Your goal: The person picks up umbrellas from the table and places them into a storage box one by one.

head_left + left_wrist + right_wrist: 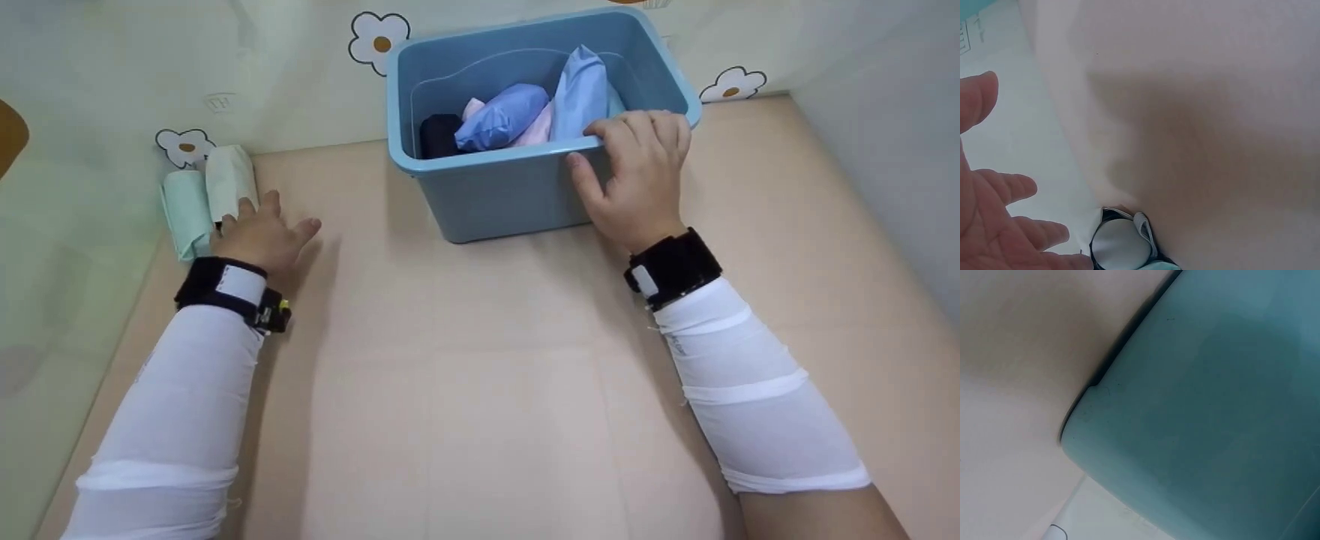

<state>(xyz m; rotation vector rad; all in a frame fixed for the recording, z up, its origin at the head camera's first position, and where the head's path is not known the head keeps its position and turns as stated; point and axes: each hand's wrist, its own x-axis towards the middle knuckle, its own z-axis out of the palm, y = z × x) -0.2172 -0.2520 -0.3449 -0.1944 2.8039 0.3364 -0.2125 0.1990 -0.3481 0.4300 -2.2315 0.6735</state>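
A blue plastic bin (510,191) stands at the back, holding a blue bundle (504,116), an upright blue pouch-like bundle (581,94), pink fabric (536,129) and a black item (440,136). My right hand (643,176) grips its front rim near the right corner, thumb outside and fingers over the edge. The right wrist view shows only the bin's wall (1196,405). At the far left my left hand (262,236) spreads its fingers over the near end of a white rolled bundle (229,180). Beside that lies a mint-green roll (187,210). Whether the fingers touch the white bundle I cannot tell.
A pale wall (300,75) with flower prints runs behind the bin and along the left side. On the right rises a grey-white wall (885,135). The beige surface (465,390) stretches between both forearms.
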